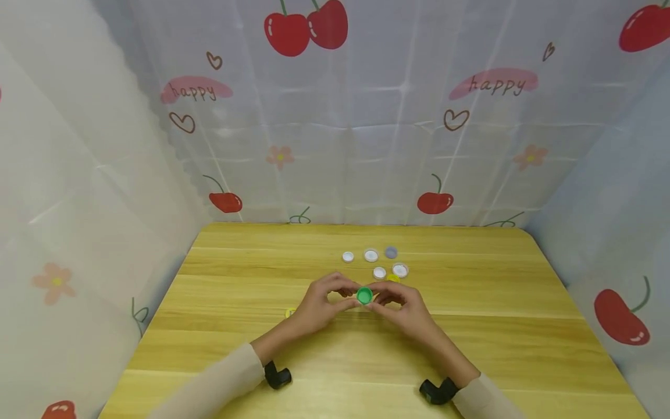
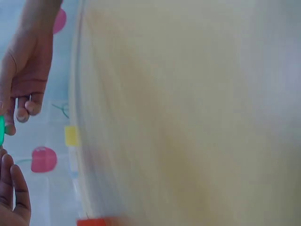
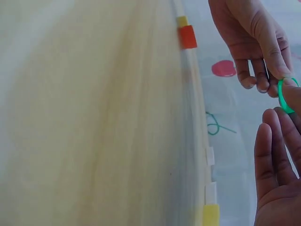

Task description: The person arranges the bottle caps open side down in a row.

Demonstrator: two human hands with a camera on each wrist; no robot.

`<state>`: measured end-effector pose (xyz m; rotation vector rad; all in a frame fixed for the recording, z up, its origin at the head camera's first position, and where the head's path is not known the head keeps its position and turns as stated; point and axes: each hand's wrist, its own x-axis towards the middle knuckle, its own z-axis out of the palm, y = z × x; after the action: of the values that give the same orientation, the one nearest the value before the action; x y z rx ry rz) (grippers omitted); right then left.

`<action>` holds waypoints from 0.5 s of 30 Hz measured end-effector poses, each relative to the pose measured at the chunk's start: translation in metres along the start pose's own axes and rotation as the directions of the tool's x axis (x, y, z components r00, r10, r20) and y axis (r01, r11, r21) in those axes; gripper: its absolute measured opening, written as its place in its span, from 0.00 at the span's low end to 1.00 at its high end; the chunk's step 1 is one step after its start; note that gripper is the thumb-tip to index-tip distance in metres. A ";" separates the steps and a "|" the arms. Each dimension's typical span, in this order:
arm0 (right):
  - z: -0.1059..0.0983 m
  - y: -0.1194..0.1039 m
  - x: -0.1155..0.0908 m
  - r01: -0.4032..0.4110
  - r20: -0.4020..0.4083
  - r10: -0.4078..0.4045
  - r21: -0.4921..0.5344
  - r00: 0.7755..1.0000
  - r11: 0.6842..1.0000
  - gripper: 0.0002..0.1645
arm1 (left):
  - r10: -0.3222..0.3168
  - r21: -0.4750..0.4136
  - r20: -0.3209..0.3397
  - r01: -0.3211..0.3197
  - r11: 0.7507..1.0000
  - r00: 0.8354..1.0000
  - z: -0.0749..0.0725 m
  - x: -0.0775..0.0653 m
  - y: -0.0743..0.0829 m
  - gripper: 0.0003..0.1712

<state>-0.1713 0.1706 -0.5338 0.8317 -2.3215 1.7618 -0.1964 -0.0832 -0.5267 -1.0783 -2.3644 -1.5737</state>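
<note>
A small green bottle cap [image 1: 364, 295] is held between both hands above the table, its hollow side facing the head camera. My left hand [image 1: 323, 304] pinches it from the left with thumb and forefinger. From the other side my right hand [image 1: 407, 307] pinches it too, so the fingertips of both hands meet at its rim. Only a sliver of the green cap shows at the edge of the left wrist view; in the right wrist view its rim appears between the fingers.
Beyond the hands lie white caps [image 1: 348, 256], some clear-rimmed, a grey cap [image 1: 391, 252] and a yellow cap [image 1: 394, 279]. Another yellow piece [image 1: 290, 313] lies beside the left forearm. A red piece [image 3: 188, 36] stands on the table [image 1: 241, 349]. Printed curtains [image 1: 345, 145] surround it.
</note>
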 end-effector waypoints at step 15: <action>-0.006 -0.010 -0.014 0.073 -0.027 -0.072 0.024 0.997 0.997 0.22 | -0.225 -0.161 0.122 0.243 0.957 0.967 0.005 -0.005 0.025 0.13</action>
<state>-0.1554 0.1790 -0.5290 0.8795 -2.2285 1.7642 -0.1763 -0.0761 -0.5118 -0.9587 -2.5427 -1.8796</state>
